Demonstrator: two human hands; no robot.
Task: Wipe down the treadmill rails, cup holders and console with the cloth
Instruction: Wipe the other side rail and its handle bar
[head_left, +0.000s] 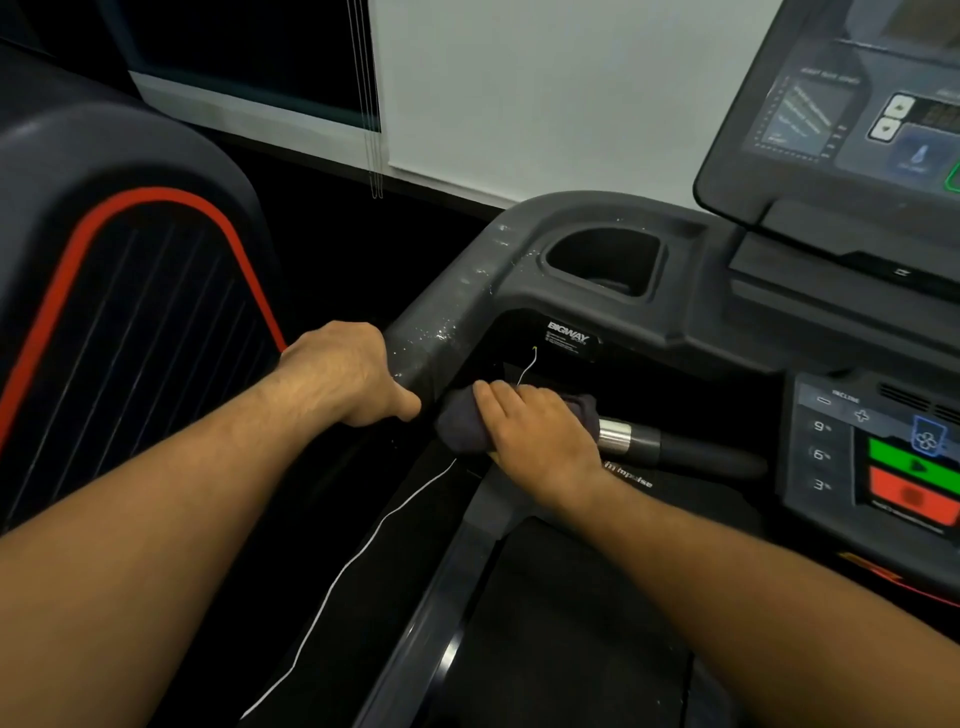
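Cloth: dark, bunched round the left end of the inner handlebar, my right hand clasped over it for rubbing. My left hand gripped the speckled side rail just beside, likely for bracing; cup holder lay beyond.

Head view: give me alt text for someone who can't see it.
The right hand grips a dark cloth around the inner handlebar, while the left hand holds the speckled side rail. A cup holder and console sit beyond.
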